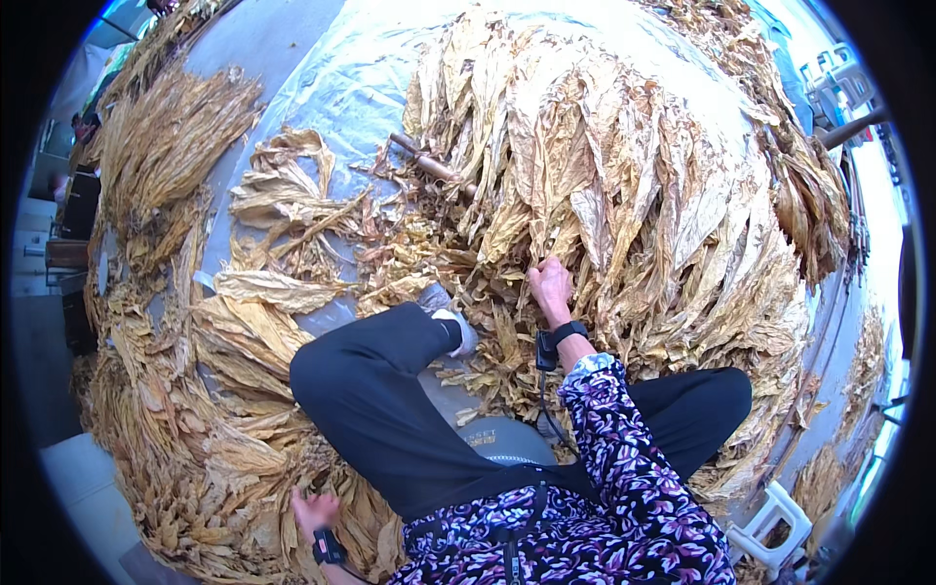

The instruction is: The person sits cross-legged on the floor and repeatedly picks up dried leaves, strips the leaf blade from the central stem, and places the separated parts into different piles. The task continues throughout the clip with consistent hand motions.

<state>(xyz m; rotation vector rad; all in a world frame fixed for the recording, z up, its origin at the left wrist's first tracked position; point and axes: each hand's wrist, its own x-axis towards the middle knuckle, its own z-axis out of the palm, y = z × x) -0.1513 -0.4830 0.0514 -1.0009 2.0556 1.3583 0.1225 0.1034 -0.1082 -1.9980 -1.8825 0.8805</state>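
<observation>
My right hand point(550, 289) is curled around the lower end of a dried tobacco leaf point(541, 208), at the near edge of a big heap of tan leaves point(643, 190). A strapped device point(559, 342) sits on that wrist. Down at the lower left, my left hand point(316, 510) is just above or against another pile of dried leaves point(234, 468). Its thumb points up and the other fingers are bent, partly hidden, so I cannot tell whether it grips a leaf.
A wooden pole point(435, 167) sticks out of the heap. Loose leaves point(281, 183) lie on plastic sheeting point(344, 102). My legs point(380, 380) are bent around a dark cushion or seat point(504, 439). A white plastic stool point(774, 523) stands at lower right, and leaf bundles point(172, 142) lie at upper left.
</observation>
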